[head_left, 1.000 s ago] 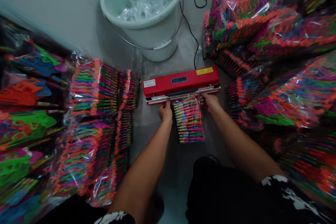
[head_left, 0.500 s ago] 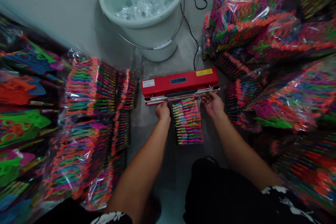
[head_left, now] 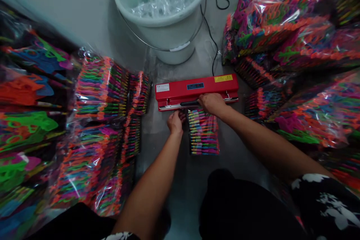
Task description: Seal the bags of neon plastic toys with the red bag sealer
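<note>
A red impulse heat sealer [head_left: 180, 86] lies on the floor in front of me, with a black handle on its metal pressing arm [head_left: 189, 103]. My right hand [head_left: 212, 104] is closed over the handle's right part. Just below the sealer is a clear bag of colourful pen-like sticks [head_left: 204, 133]; its upper end reaches the sealer's front edge, partly hidden by the right hand. Left of the bag's top corner, close under the sealer, my left hand [head_left: 175, 122] has its fingers loosely apart. No grip on the bag is visible there.
A pale green bucket [head_left: 174, 52] holding crumpled clear plastic stands behind the sealer. A black cord [head_left: 215, 45] runs back from it. Packed bags of colourful sticks [head_left: 98, 90] line the left side. More stacked bags [head_left: 275, 26] fill the right.
My right hand has moved from the bag's upper right corner up and left onto the sealer's handle. My left hand has shifted slightly down, its fingers looser. The view has shifted a little.
</note>
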